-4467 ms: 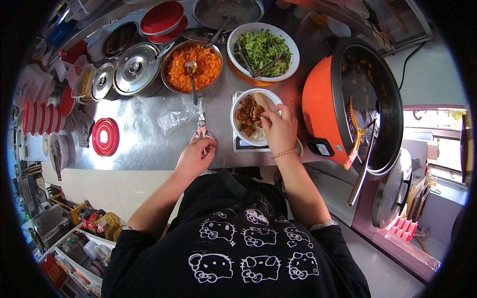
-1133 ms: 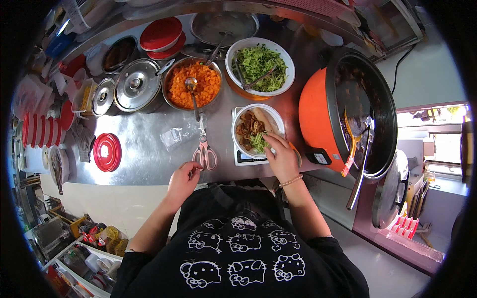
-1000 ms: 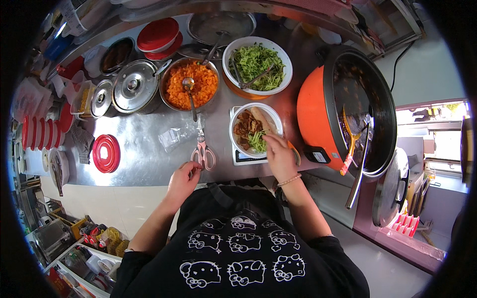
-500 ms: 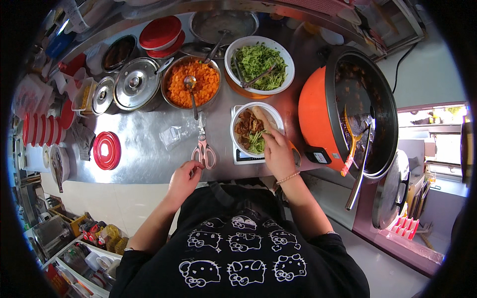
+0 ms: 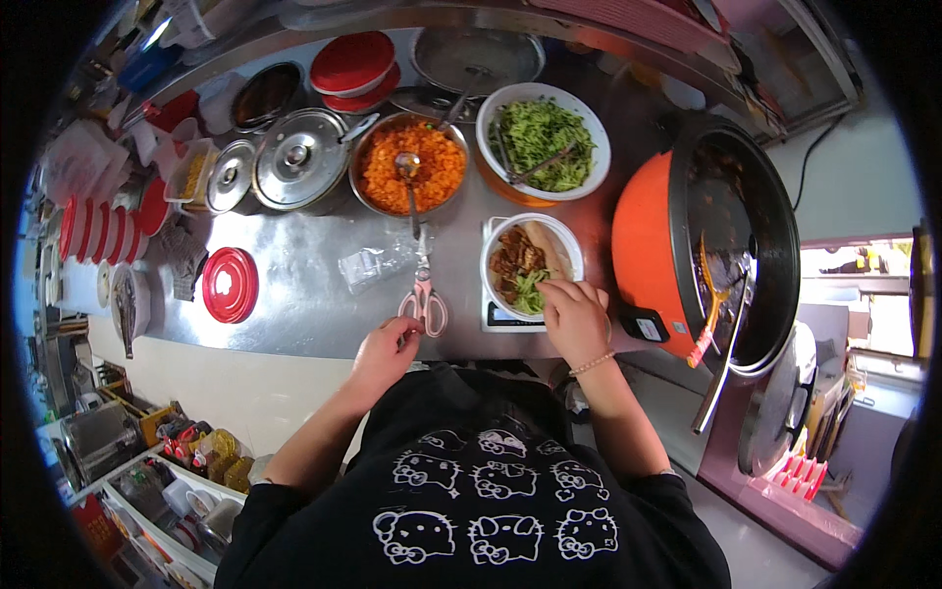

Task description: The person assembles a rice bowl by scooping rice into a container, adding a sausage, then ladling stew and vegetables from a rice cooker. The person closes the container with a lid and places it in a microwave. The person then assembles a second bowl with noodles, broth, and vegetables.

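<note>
A white round bowl (image 5: 494, 234) stands on a small white scale (image 5: 505, 325) in front of me. In it are brown meat pieces (image 5: 517, 257), a pale long piece (image 5: 546, 245) like a sausage and green shreds (image 5: 531, 293), which look like cucumber. My right hand (image 5: 577, 319) is over the bowl's near right rim, its fingers bent together by the shreds; what they hold, if anything, is hidden. My left hand (image 5: 390, 347) has curled fingers with nothing visible in them. It is beside the pink-handled scissors (image 5: 425, 306) on the steel counter (image 5: 304, 319).
Beyond the bowl stand a white bowl of green shreds (image 5: 549, 137) with tongs and a metal bowl of diced carrot (image 5: 422, 182) with a spoon. A big orange cooker (image 5: 648, 240) with utensils is at right. Lidded pots (image 5: 299, 157) and a red lid (image 5: 231, 285) are at left.
The whole view has shifted so that the counter appears further right and slightly lower. My right hand has drawn back from over the bowl toward its near right rim. My left hand stays by the scissors.
</note>
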Tool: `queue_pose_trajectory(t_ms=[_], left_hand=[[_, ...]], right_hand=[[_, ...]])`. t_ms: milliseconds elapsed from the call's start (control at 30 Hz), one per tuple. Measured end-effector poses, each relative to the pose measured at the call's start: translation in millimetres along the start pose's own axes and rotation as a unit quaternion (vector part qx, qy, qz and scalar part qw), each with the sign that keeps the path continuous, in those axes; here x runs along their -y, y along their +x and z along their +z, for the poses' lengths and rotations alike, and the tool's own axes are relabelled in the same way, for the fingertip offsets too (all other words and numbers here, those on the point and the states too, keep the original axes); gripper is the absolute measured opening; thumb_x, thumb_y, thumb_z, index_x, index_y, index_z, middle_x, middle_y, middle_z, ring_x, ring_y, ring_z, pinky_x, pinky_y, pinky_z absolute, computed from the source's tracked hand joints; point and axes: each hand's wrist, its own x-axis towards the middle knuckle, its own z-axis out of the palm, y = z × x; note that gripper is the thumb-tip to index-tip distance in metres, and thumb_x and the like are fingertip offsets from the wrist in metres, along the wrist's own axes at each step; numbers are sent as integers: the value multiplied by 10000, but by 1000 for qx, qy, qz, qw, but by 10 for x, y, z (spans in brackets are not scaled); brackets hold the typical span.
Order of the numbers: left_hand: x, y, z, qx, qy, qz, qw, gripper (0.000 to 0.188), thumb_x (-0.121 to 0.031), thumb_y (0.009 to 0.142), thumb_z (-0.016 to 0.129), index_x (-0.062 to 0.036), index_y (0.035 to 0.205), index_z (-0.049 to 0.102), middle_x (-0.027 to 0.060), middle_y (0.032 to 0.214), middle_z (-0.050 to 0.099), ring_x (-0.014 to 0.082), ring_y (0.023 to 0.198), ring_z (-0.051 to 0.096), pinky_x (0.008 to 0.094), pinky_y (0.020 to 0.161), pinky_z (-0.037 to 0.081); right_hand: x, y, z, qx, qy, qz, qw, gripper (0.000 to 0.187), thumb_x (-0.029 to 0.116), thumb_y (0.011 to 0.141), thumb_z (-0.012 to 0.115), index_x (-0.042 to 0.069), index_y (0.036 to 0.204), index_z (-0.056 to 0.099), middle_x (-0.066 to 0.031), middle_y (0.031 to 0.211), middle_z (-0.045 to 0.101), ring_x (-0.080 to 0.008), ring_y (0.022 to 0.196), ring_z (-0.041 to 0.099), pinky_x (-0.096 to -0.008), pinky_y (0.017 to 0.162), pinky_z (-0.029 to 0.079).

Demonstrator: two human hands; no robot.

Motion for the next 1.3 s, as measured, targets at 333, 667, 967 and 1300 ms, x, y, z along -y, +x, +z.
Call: queue_pose_trajectory(t_ms=[333,667,967,1300], left_hand=[[104,442,243,18,-200,-56,978,191,-151,952,552,12,1034,608,21,844,607,89,750,568,257,680,469],[-259,845,890,174,-335,-130,917,309,-247,951,596,0,1131,549,36,914,617,132,813,604,276,730,533],[-75,947,1003,200,-355,-98,908,175,-157,953,603,-41,1064,532,41,937,622,125,858,606,251,747,524],[62,880,1047,182,-489,-55,851,149,-119,955,592,-67,1076,523,32,987,607,106,872,582,255,800,496]], right_hand=[[1083,1121,646,81,-16,-115,990,368,225,830,664,170,1192,617,-51,974,651,-241,960,585,-396,909,365],[892,1626,863,-75,364,59,927,183,200,892,654,40,981,662,-64,861,662,-176,690,610,-293,629,497],[590,1806,658,-36,352,155,922,242,177,966,565,23,1126,659,-62,840,659,-137,702,607,-276,662,505],[522,1539,481,-45,173,-82,980,190,169,947,554,56,1065,649,-148,911,669,-314,830,638,-384,748,506]])
